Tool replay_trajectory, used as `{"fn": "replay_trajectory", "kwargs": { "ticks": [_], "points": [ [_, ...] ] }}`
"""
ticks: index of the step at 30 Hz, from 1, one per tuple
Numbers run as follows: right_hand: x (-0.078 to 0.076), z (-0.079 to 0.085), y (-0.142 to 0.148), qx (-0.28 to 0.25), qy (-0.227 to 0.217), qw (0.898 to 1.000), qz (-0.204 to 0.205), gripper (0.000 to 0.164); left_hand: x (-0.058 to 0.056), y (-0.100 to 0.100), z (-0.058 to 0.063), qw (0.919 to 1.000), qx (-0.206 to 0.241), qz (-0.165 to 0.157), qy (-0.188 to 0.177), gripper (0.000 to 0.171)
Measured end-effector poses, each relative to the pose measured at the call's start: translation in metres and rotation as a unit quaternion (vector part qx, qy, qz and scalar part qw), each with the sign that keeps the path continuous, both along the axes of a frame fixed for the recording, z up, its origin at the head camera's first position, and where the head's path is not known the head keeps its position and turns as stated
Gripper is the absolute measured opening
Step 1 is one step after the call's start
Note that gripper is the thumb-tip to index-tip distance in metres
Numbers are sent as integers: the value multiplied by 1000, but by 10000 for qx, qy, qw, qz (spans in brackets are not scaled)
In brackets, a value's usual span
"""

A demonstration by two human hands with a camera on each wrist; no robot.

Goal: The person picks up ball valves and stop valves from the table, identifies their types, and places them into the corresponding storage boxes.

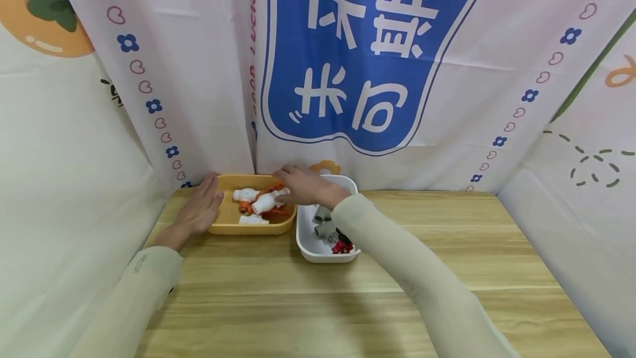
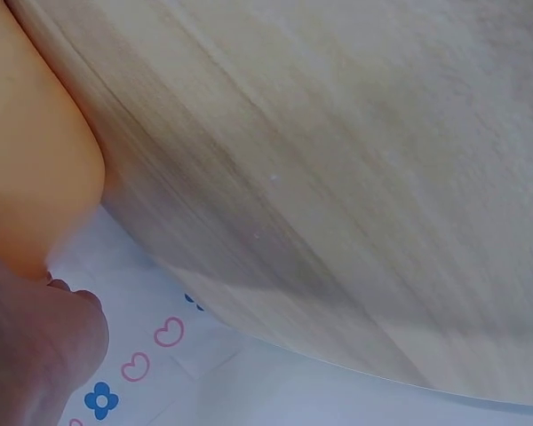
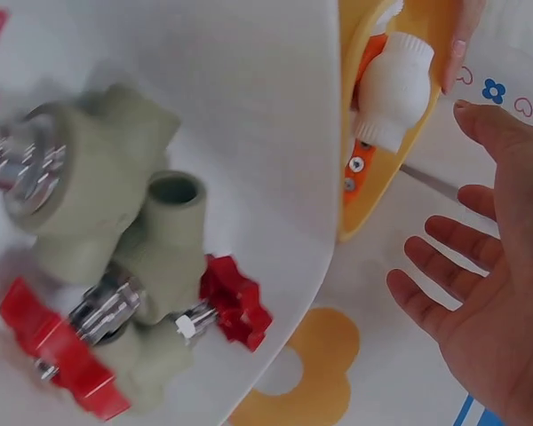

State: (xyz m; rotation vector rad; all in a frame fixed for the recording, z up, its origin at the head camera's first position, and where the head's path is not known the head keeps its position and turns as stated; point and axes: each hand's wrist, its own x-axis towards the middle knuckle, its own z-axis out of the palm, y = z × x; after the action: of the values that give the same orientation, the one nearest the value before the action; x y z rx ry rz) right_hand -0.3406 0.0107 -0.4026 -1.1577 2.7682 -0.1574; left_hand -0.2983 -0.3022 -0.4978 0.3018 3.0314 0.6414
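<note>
Along the left end of the yellow tray (image 1: 248, 229), my left hand (image 1: 201, 206) lies flat with straight fingers against its wall. In the left wrist view only part of that hand (image 2: 35, 346) shows, beside the tray's side (image 2: 35, 142). My right hand (image 1: 304, 185) is over the yellow tray's right end, near the white tray (image 1: 328, 258). The right wrist view shows this hand (image 3: 489, 266) with spread, relaxed fingers and a bare palm. White ball valves (image 3: 395, 89) with orange handles (image 1: 274, 211) lie in the yellow tray.
Inside the white tray are several grey-green valves (image 3: 89, 177) with red handles (image 3: 235, 302). Both trays stand at the back of the wood-grain table (image 1: 278, 303), against a printed cloth (image 1: 218, 98). White cloth walls (image 1: 586, 225) border both sides.
</note>
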Motion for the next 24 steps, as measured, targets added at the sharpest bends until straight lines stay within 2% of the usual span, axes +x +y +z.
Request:
{"fn": "replay_trajectory", "kwargs": {
  "ticks": [11, 18, 24],
  "points": [
    [3, 1, 38, -125, 438, 9989, 53, 65, 3, -1, 6, 9977, -591, -27, 342, 73],
    [3, 0, 64, -110, 455, 9989, -24, 68, 6, 0, 11, 9965, -770, -40, 336, 75],
    [8, 4, 85, -347, 403, 9986, -18, 69, 7, 1, 17, 9950, -868, -96, 480, 78]
  ]
}}
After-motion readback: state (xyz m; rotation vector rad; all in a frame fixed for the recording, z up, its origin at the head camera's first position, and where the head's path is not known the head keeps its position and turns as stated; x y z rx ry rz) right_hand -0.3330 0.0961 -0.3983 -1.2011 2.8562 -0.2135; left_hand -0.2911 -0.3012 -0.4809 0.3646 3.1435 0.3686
